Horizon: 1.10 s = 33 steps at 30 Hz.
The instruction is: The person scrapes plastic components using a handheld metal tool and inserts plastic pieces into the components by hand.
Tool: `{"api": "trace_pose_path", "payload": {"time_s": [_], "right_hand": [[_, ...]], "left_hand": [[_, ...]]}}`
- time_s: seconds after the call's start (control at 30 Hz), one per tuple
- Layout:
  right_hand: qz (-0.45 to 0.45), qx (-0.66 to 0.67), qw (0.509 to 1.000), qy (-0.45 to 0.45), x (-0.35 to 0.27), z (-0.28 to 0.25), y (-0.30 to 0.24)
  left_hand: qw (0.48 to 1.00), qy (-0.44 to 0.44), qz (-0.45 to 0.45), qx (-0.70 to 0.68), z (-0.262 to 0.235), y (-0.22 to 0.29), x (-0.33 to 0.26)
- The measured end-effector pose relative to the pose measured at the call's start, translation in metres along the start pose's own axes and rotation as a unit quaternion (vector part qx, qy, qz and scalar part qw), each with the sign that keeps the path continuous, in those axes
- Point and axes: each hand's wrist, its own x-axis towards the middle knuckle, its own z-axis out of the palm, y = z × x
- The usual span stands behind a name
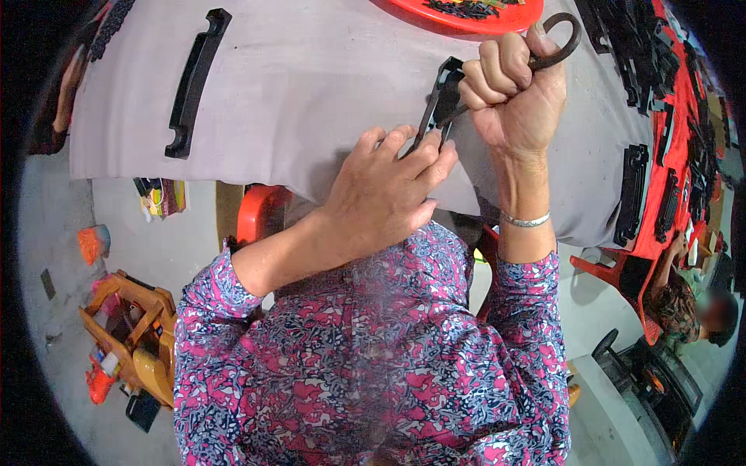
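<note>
My left hand (pixel 381 186) is closed on the near end of a long black plastic piece (pixel 445 93), pressing it down on the grey cloth (pixel 287 85). My right hand (pixel 517 101) is wrapped in a fist round a dark metal rod with a curled loop end (pixel 576 35). The loop sticks out above the thumb. From below the fist, the rod's other end slants down to the plastic piece; its tip is hidden near my left fingers. Farther left on the cloth lies a similar black plastic piece (pixel 197 84).
A red tray (pixel 474 29) with small dark and yellow bits sits at the far edge. Along the right lie many black parts (pixel 632 190) on a red surface (pixel 660 186). Red chairs (pixel 260 213) stand under the table. Another person (pixel 676 307) is at the lower right.
</note>
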Motion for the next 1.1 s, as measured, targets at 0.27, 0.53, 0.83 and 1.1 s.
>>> {"api": "trace_pose_path", "payload": {"time_s": [0.27, 0.53, 0.83, 1.1], "right_hand": [[-0.001, -0.025, 1.0, 0.001, 0.004, 0.001, -0.001], [0.005, -0.033, 0.999, 0.02, 0.004, 0.002, 0.006], [0.002, -0.019, 0.999, -0.033, 0.004, 0.001, -0.009], [0.014, -0.029, 0.999, 0.004, 0.005, 0.002, -0.001]], "left_hand": [[1.0, 0.009, 0.006, 0.014, 0.0, 0.001, -0.001], [1.0, 0.018, 0.002, 0.008, 0.001, 0.001, -0.001], [1.0, 0.022, -0.003, 0.003, -0.001, 0.003, 0.0], [1.0, 0.025, -0.002, 0.003, 0.001, 0.002, -0.001]]}}
